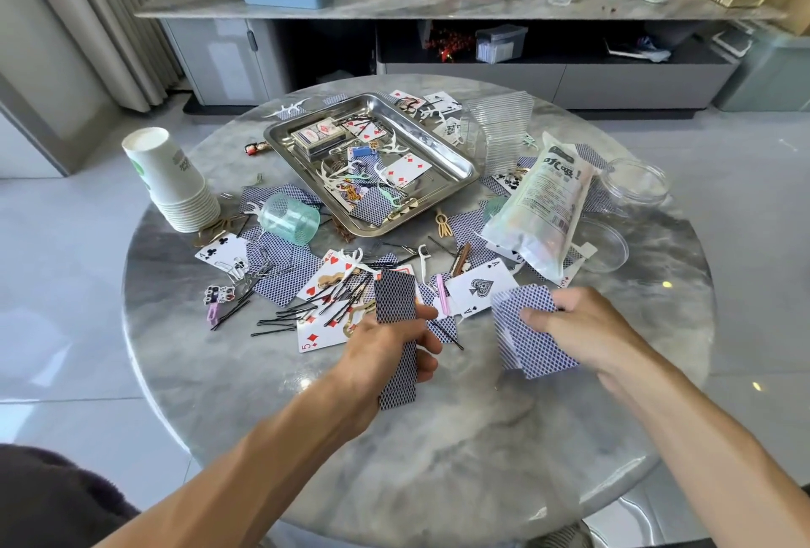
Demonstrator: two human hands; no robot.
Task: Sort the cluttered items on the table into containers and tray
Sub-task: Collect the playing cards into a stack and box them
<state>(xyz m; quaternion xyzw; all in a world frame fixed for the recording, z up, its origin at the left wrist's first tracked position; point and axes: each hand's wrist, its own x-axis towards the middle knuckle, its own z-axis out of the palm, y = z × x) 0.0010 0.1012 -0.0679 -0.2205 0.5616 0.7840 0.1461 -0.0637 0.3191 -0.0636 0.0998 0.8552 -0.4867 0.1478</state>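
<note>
My left hand (390,348) grips a squared stack of blue-backed playing cards (394,297), held upright over the near part of the round marble table (394,438). My right hand (583,326) holds a loose fan of blue-backed cards (524,339) a little above the table. More cards lie scattered between my hands and the steel tray (456,161), among them an ace of spades (480,286) and a five of diamonds (317,335). Black hairpins (302,311) lie across the cards at the left. The tray holds a card box (317,136), cards and floss picks.
A stack of paper cups (175,179) lies tipped at the table's left. A green plastic cup (291,218) lies on its side. A sealed white bag (541,205), clear plastic cups (499,131) and clear lids (635,186) sit at the right. A sideboard stands behind.
</note>
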